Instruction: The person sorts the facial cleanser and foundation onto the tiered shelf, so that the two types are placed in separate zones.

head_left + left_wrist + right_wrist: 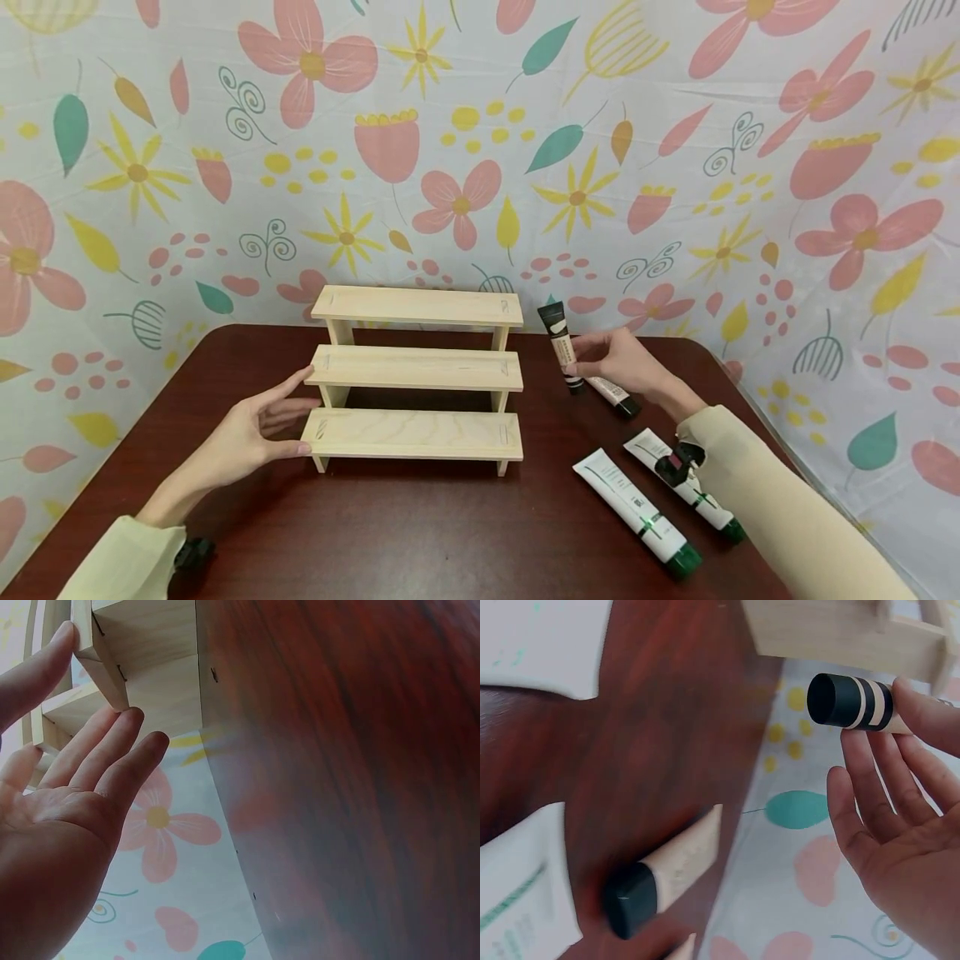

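Observation:
My right hand [622, 362] pinches a small beige tube with black ends [558, 333] between thumb and fingers. The tube is off the table, cap downward and a little tilted, to the right of a three-tier wooden shelf [416, 367]. In the right wrist view its black striped cap [840, 700] points away from the palm. My left hand [243, 437] rests against the shelf's left end, thumb at the lowest tier and a fingertip at the middle one. Its fingers are fairly straight in the left wrist view.
Another beige tube with a black cap [615, 396] lies on the dark wooden table [450, 533], partly behind my right hand. Two white tubes with green caps lie nearer, one [633, 510] left of the other [708, 504]. A flowered cloth [465, 150] hangs behind the table.

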### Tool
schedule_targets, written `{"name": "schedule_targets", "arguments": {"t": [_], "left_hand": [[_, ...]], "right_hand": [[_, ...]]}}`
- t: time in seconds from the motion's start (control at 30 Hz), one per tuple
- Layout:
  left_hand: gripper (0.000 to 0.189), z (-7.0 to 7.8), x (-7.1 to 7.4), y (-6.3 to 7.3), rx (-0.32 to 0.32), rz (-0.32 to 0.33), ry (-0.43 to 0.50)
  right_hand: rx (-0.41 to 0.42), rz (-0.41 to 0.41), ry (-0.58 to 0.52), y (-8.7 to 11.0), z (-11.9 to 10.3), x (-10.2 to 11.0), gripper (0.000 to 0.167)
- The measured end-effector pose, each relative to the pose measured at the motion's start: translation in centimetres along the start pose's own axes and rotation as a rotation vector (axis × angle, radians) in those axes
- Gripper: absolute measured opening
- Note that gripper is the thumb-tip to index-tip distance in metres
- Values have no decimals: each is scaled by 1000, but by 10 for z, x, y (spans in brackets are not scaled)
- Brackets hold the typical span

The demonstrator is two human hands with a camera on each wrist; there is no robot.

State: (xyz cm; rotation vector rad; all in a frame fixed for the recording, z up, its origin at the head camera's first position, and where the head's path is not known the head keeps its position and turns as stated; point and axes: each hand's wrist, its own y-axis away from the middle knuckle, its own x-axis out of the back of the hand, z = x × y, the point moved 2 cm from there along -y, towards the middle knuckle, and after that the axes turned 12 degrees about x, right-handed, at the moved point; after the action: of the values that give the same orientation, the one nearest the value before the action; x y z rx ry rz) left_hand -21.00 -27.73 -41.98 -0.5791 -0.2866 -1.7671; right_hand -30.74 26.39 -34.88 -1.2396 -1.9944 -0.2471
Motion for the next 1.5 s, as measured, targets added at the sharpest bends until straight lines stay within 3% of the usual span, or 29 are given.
{"name": "schedule_targets", "arguments": {"t": [0.4, 0.7, 1.07, 1.27, 1.5], "left_hand": [[105, -1, 2, 0, 6, 0, -8], [106, -3, 3, -1, 14, -5, 1], [105, 1, 2, -1, 21, -6, 8], [104, 3, 1, 0, 7, -11, 21], [106, -1, 1, -1, 18, -14, 20]], "right_hand": [[13, 70, -51, -19, -38, 18, 45], [18, 145, -60, -43, -67, 17, 51], [139, 172, -147, -85, -106, -10, 48], [169, 172, -224, -107, -122, -32, 52], [230, 180, -315, -132, -140, -61, 43]]}}
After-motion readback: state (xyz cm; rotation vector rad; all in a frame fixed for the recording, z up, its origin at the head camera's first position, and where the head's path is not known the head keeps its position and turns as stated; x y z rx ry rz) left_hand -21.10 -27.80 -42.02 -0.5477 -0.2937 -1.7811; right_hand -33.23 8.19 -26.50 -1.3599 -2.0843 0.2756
